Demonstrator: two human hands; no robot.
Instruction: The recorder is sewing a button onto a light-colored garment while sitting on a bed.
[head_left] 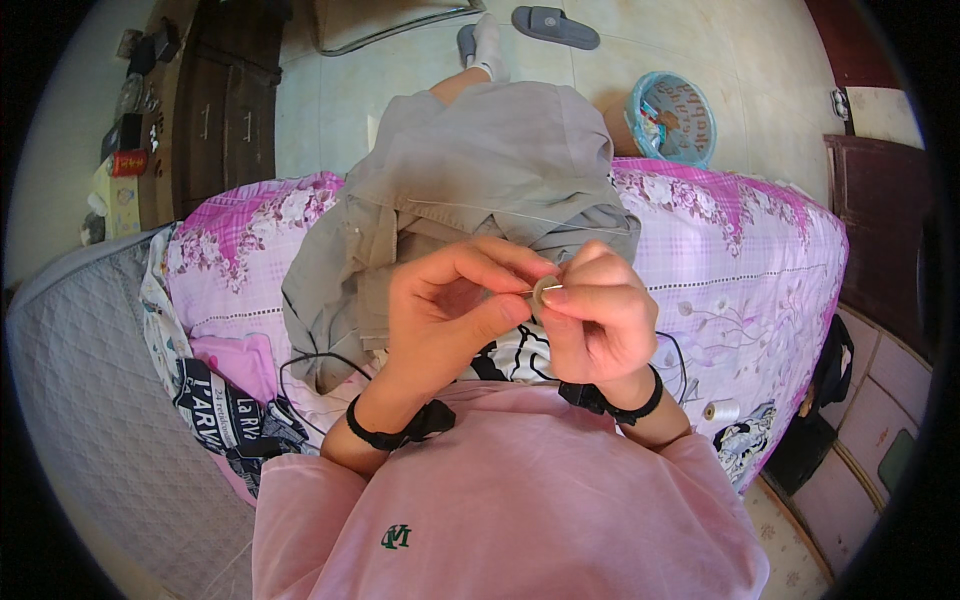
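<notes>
Fingertips of both my hands meet just above my lap. My right hand (605, 310) is closed in a pinch on a small round tan button (541, 291). My left hand (450, 305) pinches what looks like a thin needle (525, 292) between thumb and forefinger, its end against the button. Fingers partly cover both pieces, so I cannot tell whether the needle goes through a hole. A fine pale thread (500, 209) stretches across the grey cloth (480, 150) over my lap, beyond my hands. Dark straps circle both wrists.
I sit on a bed with a purple flowered sheet (730, 270). To the right lies a white thread spool (721, 411). On the left are a pink cloth (240, 362) and a grey quilted mat (95, 400). A blue bin (672, 118) and a slipper (556, 27) stand on the floor.
</notes>
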